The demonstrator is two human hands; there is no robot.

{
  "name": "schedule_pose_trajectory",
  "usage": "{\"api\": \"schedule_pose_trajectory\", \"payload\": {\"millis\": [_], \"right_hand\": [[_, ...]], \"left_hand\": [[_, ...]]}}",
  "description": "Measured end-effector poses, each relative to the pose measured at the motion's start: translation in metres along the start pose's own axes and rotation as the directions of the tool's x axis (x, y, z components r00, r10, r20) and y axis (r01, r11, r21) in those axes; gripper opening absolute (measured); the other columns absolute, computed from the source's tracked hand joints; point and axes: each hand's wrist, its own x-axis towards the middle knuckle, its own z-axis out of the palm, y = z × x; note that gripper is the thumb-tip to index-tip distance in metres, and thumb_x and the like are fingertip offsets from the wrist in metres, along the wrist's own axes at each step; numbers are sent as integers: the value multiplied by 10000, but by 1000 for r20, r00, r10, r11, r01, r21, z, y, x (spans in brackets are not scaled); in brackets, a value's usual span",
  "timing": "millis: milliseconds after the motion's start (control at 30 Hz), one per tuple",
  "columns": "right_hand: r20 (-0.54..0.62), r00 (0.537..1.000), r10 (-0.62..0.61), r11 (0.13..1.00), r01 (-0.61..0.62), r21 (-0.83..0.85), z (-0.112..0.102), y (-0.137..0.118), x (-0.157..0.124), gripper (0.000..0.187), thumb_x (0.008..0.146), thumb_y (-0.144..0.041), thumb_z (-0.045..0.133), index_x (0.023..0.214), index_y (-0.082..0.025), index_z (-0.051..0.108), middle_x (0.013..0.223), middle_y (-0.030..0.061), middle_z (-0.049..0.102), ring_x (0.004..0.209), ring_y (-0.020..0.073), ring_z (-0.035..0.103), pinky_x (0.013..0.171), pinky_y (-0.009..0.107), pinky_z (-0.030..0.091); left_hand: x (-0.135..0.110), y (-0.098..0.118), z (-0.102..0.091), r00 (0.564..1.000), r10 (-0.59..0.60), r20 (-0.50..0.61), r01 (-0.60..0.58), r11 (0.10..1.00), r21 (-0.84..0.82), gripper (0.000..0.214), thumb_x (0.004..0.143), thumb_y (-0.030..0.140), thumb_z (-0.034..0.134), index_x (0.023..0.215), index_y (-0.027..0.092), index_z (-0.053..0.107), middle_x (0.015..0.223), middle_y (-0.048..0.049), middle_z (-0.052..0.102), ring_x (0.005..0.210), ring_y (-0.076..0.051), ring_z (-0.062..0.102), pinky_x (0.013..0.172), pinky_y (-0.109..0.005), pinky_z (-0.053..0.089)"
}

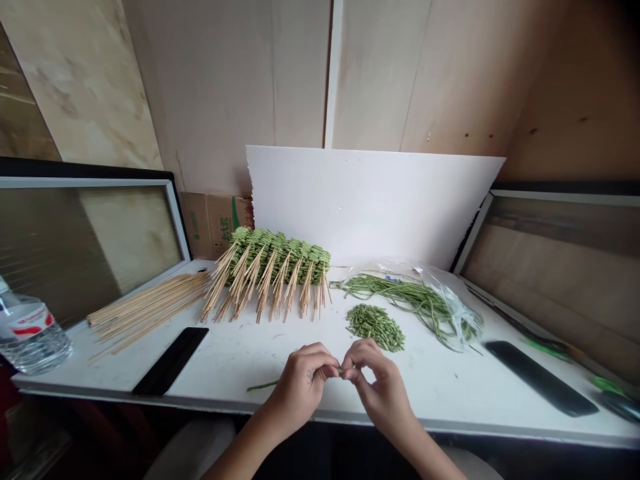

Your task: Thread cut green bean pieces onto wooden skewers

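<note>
My left hand (305,381) and my right hand (376,375) meet over the near edge of the white table (240,353), both pinching one long green bean (265,385) whose tail trails out to the left. A small heap of cut bean pieces (376,326) lies just beyond my right hand. Uncut long beans (415,299) spill from a clear plastic bag (450,300) further right. Rows of finished bean skewers (273,270) are stacked at the back, with bare bamboo skewers (147,308) fanned out to their left.
A black phone (171,361) lies at the left front and a long black object (540,377) at the right front. A water bottle (27,330) stands far left. A white board (370,200) leans against the wall, beside a cardboard box (213,223). Framed panels flank the table.
</note>
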Motion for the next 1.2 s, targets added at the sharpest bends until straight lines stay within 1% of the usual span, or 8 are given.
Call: {"api": "schedule_pose_trajectory", "payload": {"millis": [200, 333, 433, 567, 667, 800, 1000, 1200], "right_hand": [[113, 984, 136, 935, -165, 314, -2, 11, 6, 303, 919, -505, 719, 786, -232, 718, 791, 50, 647, 784, 225, 596, 692, 337, 482], [40, 980, 194, 978, -190, -83, -9, 39, 10, 314, 890, -572, 724, 873, -269, 806, 873, 83, 700, 900, 283, 612, 772, 396, 495], [9, 980, 199, 899, -179, -401, -9, 68, 6, 288, 920, -534, 688, 878, -289, 833, 848, 95, 705, 933, 324, 591, 839, 468, 486], [27, 983, 180, 811, -133, -570, -9, 87, 1, 188, 912, -422, 719, 881, -284, 843, 867, 106, 717, 968, 353, 581, 870, 510, 479], [46, 990, 130, 861, -90, -500, -12, 73, 3, 274, 894, -493, 743, 1034, -272, 824, 953, 110, 732, 998, 347, 590, 894, 509, 490], [154, 980, 123, 972, -88, -220, -10, 36, 7, 394, 917, -571, 704, 1163, -270, 767, 974, 85, 744, 940, 275, 623, 793, 389, 526], [77, 991, 109, 992, -103, -72, 7, 18, 0, 263, 982, -487, 654, 1006, -263, 788, 904, 66, 754, 803, 220, 615, 675, 335, 491], [-20, 995, 94, 993, -95, -74, 0, 27, 1, 226, 998, -447, 637, 972, -254, 752, 968, 67, 744, 845, 227, 611, 721, 352, 494]], "left_hand": [[4, -11, -6, 998, -59, -33, 54, 988, -145, 236, 963, 132, 600, 766, 149, 729, 758, -45, 674, 709, -149, 632, 693, -245, 489], [7, -26, -14, 989, -147, -28, 143, 982, -123, 299, 1039, 314, 556, 877, 155, 751, 856, -70, 687, 786, -171, 641, 733, -267, 490], [7, -31, -17, 987, -162, -7, 162, 987, -18, 326, 1071, 350, 492, 1051, 184, 771, 990, -88, 679, 891, -191, 654, 808, -294, 501], [4, -31, -15, 990, -131, 45, 127, 989, 81, 368, 1089, 300, 420, 1325, 235, 694, 1110, -98, 627, 923, -181, 643, 894, -325, 529], [3, -32, -11, 993, -109, 42, 104, 989, 106, 361, 1071, 263, 454, 1333, 244, 702, 1099, -98, 646, 943, -189, 660, 906, -330, 546], [0, -37, -2, 995, -97, -23, 98, 995, 33, 355, 1005, 204, 570, 1332, 224, 708, 1091, -96, 735, 990, -216, 710, 906, -343, 576], [-5, -36, 5, 992, -123, -9, 123, 992, 14, 506, 972, 163, 614, 1476, 202, 581, 943, -52, 788, 846, -178, 727, 860, -325, 590], [-2, -27, -2, 988, -130, -77, 138, 986, 96, 119, 941, 232, 714, 1031, 202, 786, 970, -60, 798, 883, -211, 739, 798, -301, 574]]}}
